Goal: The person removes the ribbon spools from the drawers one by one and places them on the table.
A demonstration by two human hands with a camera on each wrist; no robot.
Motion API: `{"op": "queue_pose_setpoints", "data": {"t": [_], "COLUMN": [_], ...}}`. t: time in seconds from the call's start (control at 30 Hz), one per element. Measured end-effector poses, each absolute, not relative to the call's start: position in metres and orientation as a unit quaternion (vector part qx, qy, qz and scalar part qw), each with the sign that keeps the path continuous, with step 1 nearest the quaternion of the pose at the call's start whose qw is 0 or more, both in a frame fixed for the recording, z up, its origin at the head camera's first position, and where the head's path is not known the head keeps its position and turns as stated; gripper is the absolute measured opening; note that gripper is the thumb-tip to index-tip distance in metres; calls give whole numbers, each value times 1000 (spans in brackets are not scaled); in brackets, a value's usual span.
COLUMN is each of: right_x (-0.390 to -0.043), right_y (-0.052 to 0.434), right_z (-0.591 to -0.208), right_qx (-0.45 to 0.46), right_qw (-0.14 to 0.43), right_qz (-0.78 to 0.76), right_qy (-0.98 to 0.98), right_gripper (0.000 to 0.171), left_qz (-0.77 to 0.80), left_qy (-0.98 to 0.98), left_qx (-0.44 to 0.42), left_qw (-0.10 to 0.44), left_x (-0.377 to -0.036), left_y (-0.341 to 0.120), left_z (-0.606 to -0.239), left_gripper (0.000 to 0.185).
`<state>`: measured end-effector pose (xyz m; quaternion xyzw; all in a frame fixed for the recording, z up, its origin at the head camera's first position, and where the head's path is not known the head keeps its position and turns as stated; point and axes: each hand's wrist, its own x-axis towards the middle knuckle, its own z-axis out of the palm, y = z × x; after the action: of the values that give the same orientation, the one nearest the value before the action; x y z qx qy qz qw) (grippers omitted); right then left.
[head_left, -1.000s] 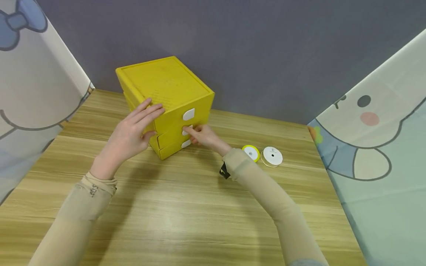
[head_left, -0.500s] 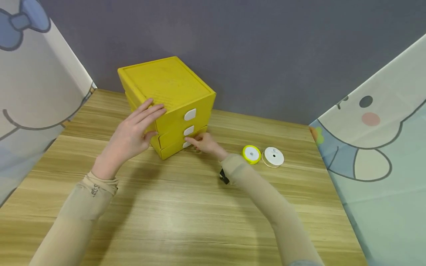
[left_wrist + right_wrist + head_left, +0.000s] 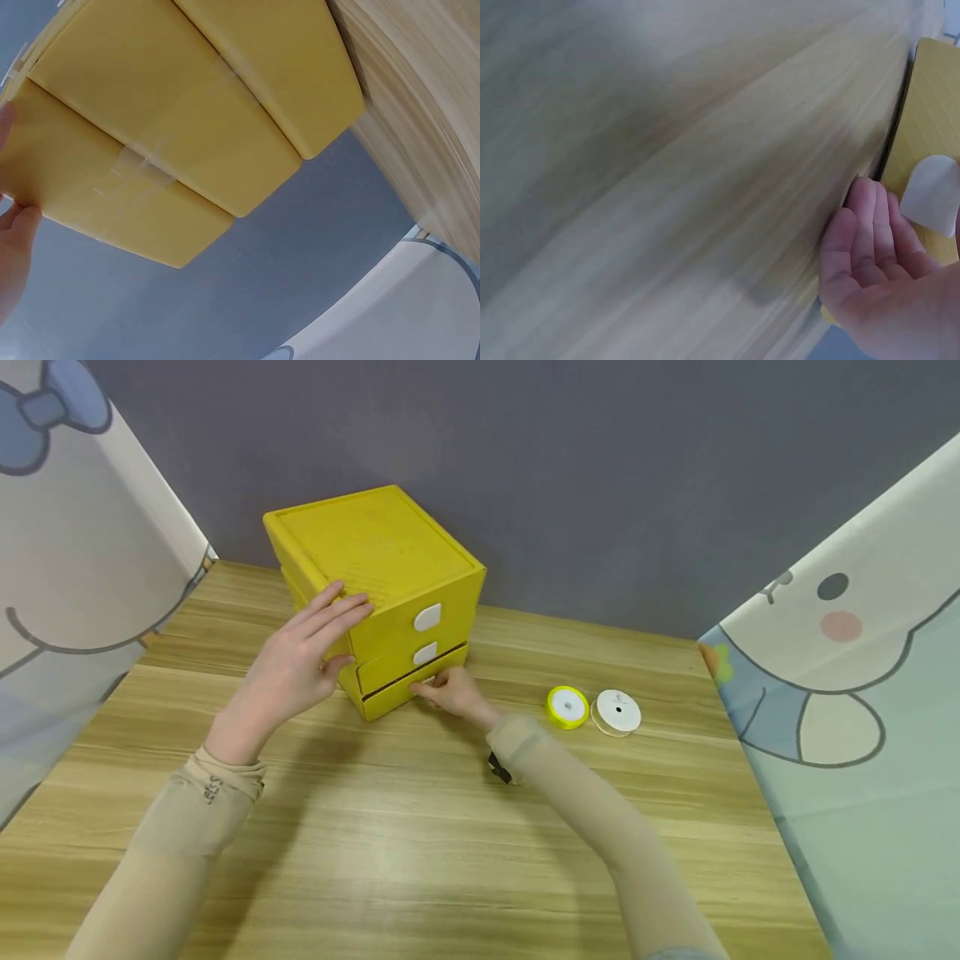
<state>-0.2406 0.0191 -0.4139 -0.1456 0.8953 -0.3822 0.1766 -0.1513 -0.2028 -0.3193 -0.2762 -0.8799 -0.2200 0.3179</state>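
A yellow drawer cabinet (image 3: pixel 375 539) with white handles stands at the back left of the wooden table. My left hand (image 3: pixel 288 664) rests its straight fingers on the top front corner, thumb against the side. At the left wrist, the cabinet's tiered yellow side (image 3: pixel 157 97) fills much of the view. My right hand (image 3: pixel 457 695) pinches the handle of the bottom drawer (image 3: pixel 384 700), mostly covering it. A dark gap runs along that drawer's upper edge. The right wrist view has a white handle (image 3: pixel 932 193) beside the fingers (image 3: pixel 862 236).
To the right of the cabinet lie a yellow-rimmed spool (image 3: pixel 567 707) and a white spool (image 3: pixel 617 712). A small black object (image 3: pixel 498 768) is partly behind the right sleeve. A grey wall panel (image 3: pixel 585 485) stands behind, with printed cloths at both sides.
My right hand has moved down from the middle drawer's handle to the bottom one. A dark gap now shows above the bottom drawer. The left hand stays on the cabinet.
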Motion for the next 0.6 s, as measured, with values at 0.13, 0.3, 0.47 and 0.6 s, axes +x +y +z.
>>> {"op": "queue_pose_setpoints", "data": {"t": [0.13,0.3,0.47,0.6], "right_x": [-236,-228,-216,-206], "right_y": [28,41,55,66], "right_z": [-412,-411,-414,-414], "right_qx": [-162,-175,-167,-154], "right_qw": [186,203,213,214], "right_qz": [-374,-381,-399,-393], "right_qy": [894,885,876,881], "right_gripper": [51,50,40,36], "left_qz": [-218,-221,-222,-223], "left_qy": [-882,-881,-880,-880], "left_qx": [-274,-271,-272,-273], "left_qw": [316,318,319,319], "left_x": [-152,-151,-152,-153], "left_y": [-203,-203,-203,-202], "left_z": [-319,-319,-319,-319], "left_gripper": [72,71,71,72]}}
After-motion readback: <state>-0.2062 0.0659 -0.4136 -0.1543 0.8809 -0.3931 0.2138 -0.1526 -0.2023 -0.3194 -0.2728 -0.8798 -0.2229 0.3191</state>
